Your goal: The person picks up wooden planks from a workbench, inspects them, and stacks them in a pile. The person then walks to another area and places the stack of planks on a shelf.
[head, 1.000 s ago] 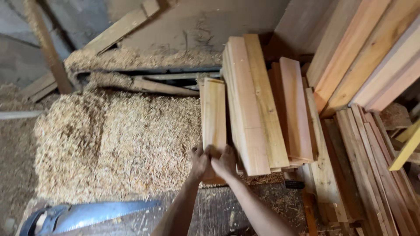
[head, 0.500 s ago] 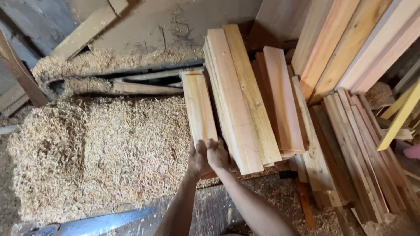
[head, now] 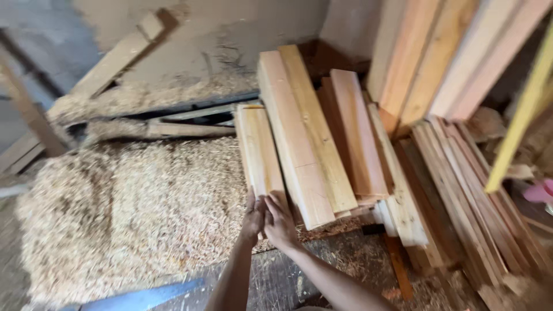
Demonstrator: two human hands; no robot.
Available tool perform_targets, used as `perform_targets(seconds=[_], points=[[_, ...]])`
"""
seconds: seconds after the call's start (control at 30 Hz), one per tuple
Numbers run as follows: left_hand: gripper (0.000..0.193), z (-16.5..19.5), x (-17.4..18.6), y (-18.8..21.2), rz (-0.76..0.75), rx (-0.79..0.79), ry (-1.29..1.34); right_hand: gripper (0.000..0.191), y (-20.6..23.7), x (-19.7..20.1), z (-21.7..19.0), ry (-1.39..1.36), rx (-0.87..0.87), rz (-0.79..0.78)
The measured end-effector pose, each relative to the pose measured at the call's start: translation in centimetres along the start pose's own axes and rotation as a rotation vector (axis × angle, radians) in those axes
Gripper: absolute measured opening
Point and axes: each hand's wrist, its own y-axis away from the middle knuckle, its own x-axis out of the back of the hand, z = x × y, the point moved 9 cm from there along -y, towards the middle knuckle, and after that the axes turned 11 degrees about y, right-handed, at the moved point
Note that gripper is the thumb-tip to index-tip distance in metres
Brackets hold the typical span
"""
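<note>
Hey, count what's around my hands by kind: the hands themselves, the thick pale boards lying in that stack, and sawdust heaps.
Hands: 2, left hand and right hand, both on the short board
Thick stacked boards: 4
Sawdust heap: 1
Total: 7

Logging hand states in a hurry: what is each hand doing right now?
Left hand: closed on the near end of the short wooden board.
Right hand: closed on the same end.

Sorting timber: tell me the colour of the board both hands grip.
Pale yellowish tan board, seen in the head view.
</note>
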Motion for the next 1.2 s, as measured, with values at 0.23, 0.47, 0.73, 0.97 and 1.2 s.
perform_targets(seconds=[0.23, 0.47, 0.73, 0.97, 1.2], points=[[0.061, -0.4, 1.3, 1.5, 0.015, -0.027, 0.036, 0.078, 0.5, 1.5, -2.3, 0.282, 0.348, 0.281], [0.072, 1.1, 4.8, 5.7, 0.122, -0.251, 0.352, 0.062, 2.2, -0.3, -5.2, -0.034, 0.353, 0.074], [0.079, 3.8, 18.0, 20.0, 0.47, -0.56, 0.577, 0.044, 8.7, -9.0, -13.6, -0.211, 0.571, -0.265], [0.073, -2.6, 31.9, 34.6, 0.739, -0.738, 0.723, 0.041, 21.9, -18.4, -23.4, -0.385, 0.791, -0.516], [0.081, -12.7, 42.6, 54.1, 1.01, -1.021, 0.848, 0.04, 45.0, -26.8, -28.6, -0.215, 0.997, -0.888]])
